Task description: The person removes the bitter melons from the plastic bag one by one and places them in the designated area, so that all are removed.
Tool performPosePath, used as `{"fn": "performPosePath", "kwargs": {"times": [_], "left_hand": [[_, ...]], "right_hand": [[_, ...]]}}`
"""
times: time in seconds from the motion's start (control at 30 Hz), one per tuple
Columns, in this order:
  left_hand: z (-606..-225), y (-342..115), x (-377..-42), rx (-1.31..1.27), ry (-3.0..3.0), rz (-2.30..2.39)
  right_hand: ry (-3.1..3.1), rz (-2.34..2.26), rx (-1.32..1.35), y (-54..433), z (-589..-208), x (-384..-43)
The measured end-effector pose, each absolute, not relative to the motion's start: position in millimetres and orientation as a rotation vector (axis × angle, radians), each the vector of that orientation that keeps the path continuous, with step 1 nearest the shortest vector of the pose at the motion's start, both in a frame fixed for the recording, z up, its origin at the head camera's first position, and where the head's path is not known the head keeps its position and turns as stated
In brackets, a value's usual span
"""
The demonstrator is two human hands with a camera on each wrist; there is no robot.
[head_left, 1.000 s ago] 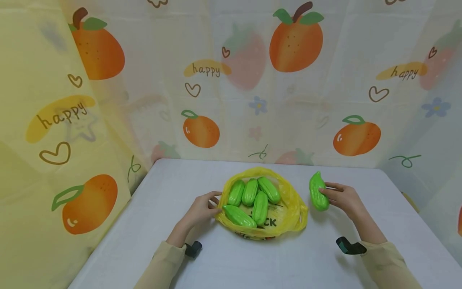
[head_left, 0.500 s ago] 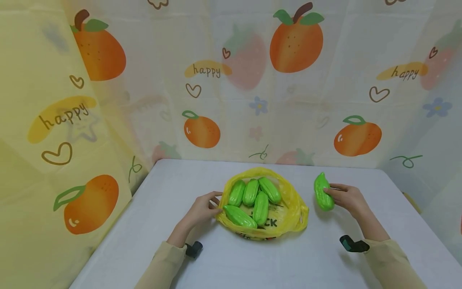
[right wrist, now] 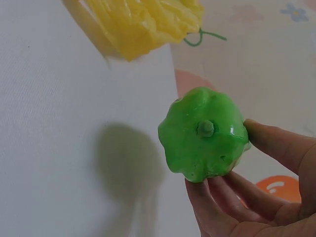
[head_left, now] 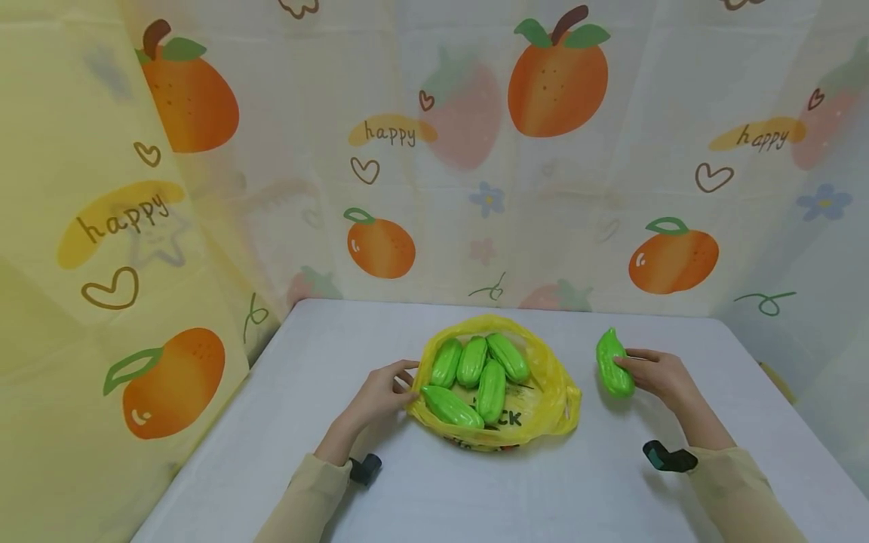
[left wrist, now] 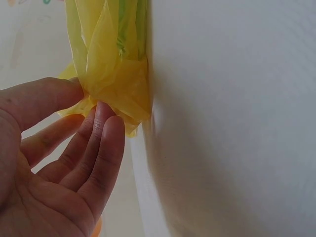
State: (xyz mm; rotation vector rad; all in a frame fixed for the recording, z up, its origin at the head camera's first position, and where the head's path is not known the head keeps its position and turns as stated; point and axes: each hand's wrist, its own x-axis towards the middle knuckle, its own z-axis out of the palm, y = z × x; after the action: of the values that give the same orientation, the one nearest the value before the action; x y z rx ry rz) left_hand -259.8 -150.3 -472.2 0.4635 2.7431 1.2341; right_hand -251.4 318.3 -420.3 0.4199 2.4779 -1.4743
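Note:
A yellow plastic bag (head_left: 543, 422) lies wide-mouthed on the table, with several glossy green ridged gourds (head_left: 492, 392) inside. At its left rim, my left hand (head_left: 382, 391) pinches the plastic; the left wrist view shows the thumb and fingertips (left wrist: 114, 129) on the gathered yellow film. Right of the bag, my right hand (head_left: 657, 375) holds another green gourd (head_left: 613, 366) between thumb and fingers. That gourd is raised off the table, its pointed tip facing away and its round stem end toward the right wrist camera. Its shadow falls on the white surface below.
The table (head_left: 543, 498) has a white cover. A curtain printed with oranges, hearts and words (head_left: 434, 188) stands behind the far edge and along the left side. Small dark devices (head_left: 668, 457) sit at both wrists.
My right hand has moved slightly to the right, away from the bag, carrying its gourd. The left hand and the bag have stayed where they were.

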Motion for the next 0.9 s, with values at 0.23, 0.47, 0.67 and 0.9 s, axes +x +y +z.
{"fn": "performPosePath", "kwargs": {"times": [0.23,0.47,0.67,0.9], "left_hand": [[-473.8,-151.2,-260.1,0.478,2.751,1.244],[-473.6,-150.7,-260.0,0.463,2.737,1.257],[-473.2,-150.8,-260.0,0.458,2.728,1.25],[-475.1,-151.9,-260.8,0.481,2.728,1.247]], "right_hand": [[2.461,-1.48,0.462,323.8,-427.9,-255.7],[2.402,-1.508,0.53,328.4,-432.0,-260.0],[2.359,-1.544,0.57,330.1,-433.5,-261.5],[2.336,-1.57,0.588,335.0,-438.5,-265.6]]}}
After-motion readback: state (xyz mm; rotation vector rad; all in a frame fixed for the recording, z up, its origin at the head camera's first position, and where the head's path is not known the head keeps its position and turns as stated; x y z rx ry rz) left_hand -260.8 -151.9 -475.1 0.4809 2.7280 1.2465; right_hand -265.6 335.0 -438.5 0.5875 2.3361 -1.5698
